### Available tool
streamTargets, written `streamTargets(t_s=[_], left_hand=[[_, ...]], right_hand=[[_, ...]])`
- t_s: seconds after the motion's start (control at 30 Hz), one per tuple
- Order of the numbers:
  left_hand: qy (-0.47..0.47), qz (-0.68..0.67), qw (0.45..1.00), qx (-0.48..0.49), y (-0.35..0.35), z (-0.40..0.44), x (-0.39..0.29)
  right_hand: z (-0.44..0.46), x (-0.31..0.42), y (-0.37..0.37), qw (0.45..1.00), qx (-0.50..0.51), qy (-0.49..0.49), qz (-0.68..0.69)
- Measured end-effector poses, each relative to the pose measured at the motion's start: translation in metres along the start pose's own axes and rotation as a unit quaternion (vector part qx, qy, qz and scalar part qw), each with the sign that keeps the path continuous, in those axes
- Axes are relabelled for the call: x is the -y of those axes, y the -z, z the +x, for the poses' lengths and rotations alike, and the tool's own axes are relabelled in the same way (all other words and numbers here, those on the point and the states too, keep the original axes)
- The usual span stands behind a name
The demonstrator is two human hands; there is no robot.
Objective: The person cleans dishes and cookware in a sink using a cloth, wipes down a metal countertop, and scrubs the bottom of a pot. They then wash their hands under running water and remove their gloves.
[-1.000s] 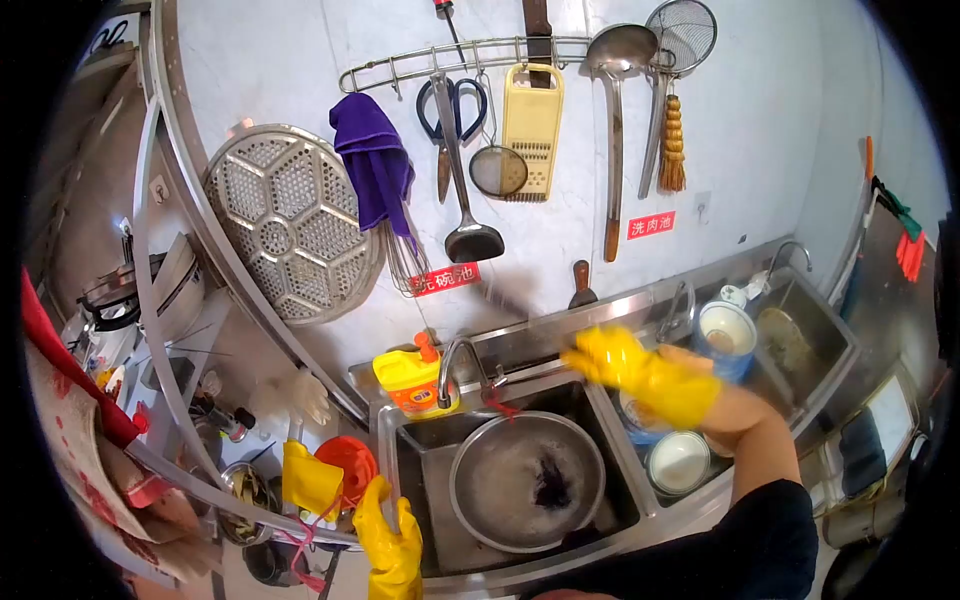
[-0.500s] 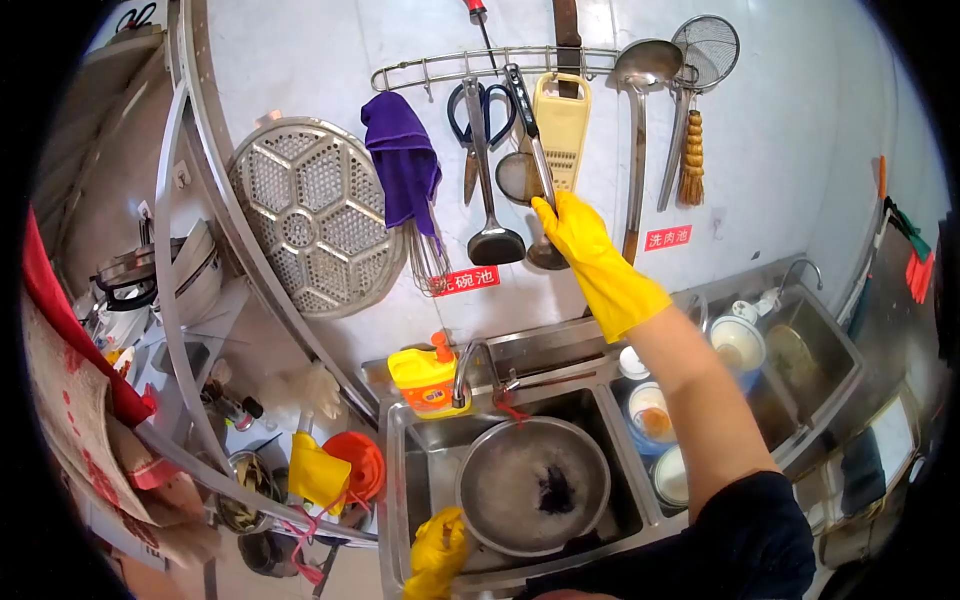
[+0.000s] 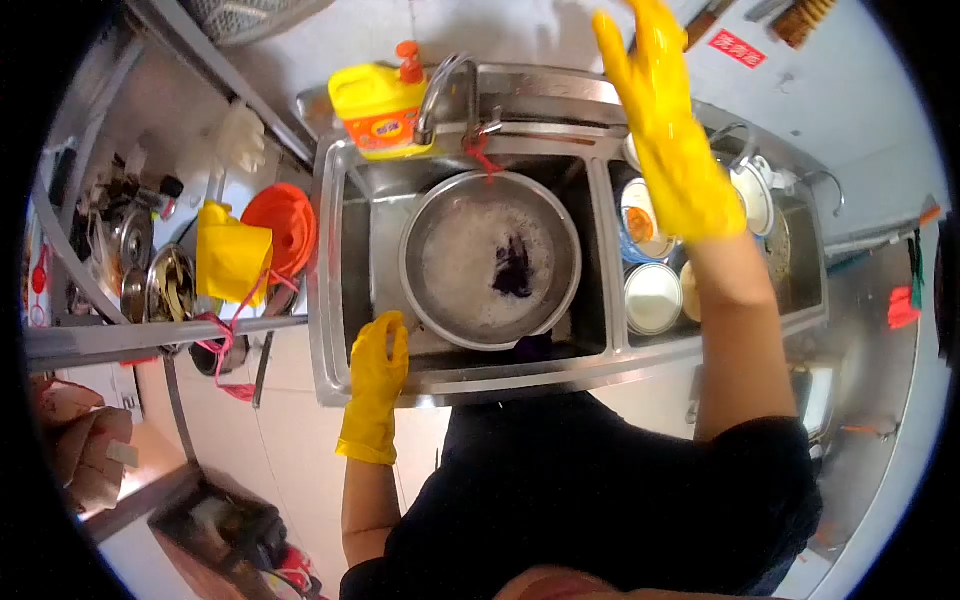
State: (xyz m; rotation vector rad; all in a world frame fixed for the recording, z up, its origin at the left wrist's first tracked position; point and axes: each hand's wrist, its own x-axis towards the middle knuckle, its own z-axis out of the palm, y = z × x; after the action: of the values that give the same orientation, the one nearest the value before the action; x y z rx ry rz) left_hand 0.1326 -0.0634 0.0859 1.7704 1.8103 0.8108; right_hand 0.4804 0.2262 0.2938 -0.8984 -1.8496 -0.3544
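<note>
My right hand point(image 3: 665, 130), in a yellow rubber glove, is raised near the wall above the right-hand sink. Its thumb and fingers are apart with nothing visible in them; some fingertips are cut off by the top edge. In a yellow glove too, my left hand point(image 3: 378, 350) is at the near rim of the left sink point(image 3: 380, 200), fingers loosely apart and holding nothing. A large metal basin point(image 3: 408, 260) sits in that sink. Cloudy, foamy water fills it, with a dark purple cloth point(image 3: 513, 268) partly showing.
A yellow detergent jug point(image 3: 380, 110) stands behind the sink beside the curved faucet point(image 3: 440, 90). Bowls point(image 3: 653, 300) crowd the right sink. At left are an orange basket point(image 3: 290, 230), a yellow cloth point(image 3: 233, 255) and a metal rack bar point(image 3: 200, 337).
My right hand has let go of the hanging ladle's handle and opened. My view has tilted down, so most hanging utensils are out of sight. My left hand is at the sink's near rim.
</note>
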Motion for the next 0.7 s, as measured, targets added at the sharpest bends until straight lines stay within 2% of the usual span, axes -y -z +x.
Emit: streamTargets(t_s=[0.03,0.1,0.13,0.17,0.2,0.27,0.3,0.37,0.4,0.47,0.57,0.6,0.63,0.67,0.7], left_hand=[[0.001,0.018,1.0,-0.004,0.0,-0.001,0.008],[0.0,0.047,0.999,-0.015,0.0,0.001,0.017],[-0.001,0.058,0.998,-0.019,0.001,0.0,0.02],[-0.004,0.07,0.997,-0.022,-0.002,-0.001,0.024],[0.023,0.051,0.998,-0.017,-0.005,-0.005,0.027],[0.072,0.01,0.997,-0.007,-0.018,-0.005,0.034],[0.09,-0.005,0.996,0.001,-0.025,-0.004,0.035],[0.128,-0.037,0.991,0.02,-0.041,0.0,0.034],[0.125,-0.01,0.991,0.035,-0.048,0.003,0.033],[0.115,0.022,0.992,0.041,-0.056,0.006,0.026],[0.041,0.061,0.997,-0.008,-0.053,0.025,0.039],[0.013,0.075,0.997,-0.03,-0.047,0.031,0.048],[0.011,0.112,0.993,-0.047,-0.035,0.036,0.048],[-0.016,0.137,0.988,-0.071,-0.021,0.04,0.053],[-0.04,0.164,0.981,-0.094,-0.009,0.041,0.06]], right_hand=[[-0.033,0.015,-0.006,1.0,0.016,0.011,-0.002],[-0.12,0.045,-0.031,0.97,0.187,-0.114,0.109],[-0.175,0.036,-0.054,0.928,0.349,-0.105,0.071],[-0.225,0.037,-0.071,0.908,0.399,-0.098,0.083],[-0.276,0.044,-0.087,0.845,0.484,-0.217,0.072],[-0.356,0.052,-0.116,0.794,0.528,-0.3,0.029],[-0.385,0.068,-0.126,0.752,0.545,-0.371,-0.012],[-0.425,0.089,-0.14,0.75,0.604,-0.262,-0.065],[-0.426,0.091,-0.144,0.686,0.686,-0.242,-0.006],[-0.406,0.091,-0.14,0.616,0.721,-0.304,0.09],[-0.411,0.064,-0.13,0.67,0.494,-0.54,0.125],[-0.4,0.049,-0.121,0.699,0.456,-0.542,0.103],[-0.425,0.024,-0.116,0.662,0.321,-0.641,0.22],[-0.385,0.015,-0.091,0.652,0.268,-0.671,0.23],[-0.405,-0.017,-0.085,0.635,0.185,-0.709,0.245]])
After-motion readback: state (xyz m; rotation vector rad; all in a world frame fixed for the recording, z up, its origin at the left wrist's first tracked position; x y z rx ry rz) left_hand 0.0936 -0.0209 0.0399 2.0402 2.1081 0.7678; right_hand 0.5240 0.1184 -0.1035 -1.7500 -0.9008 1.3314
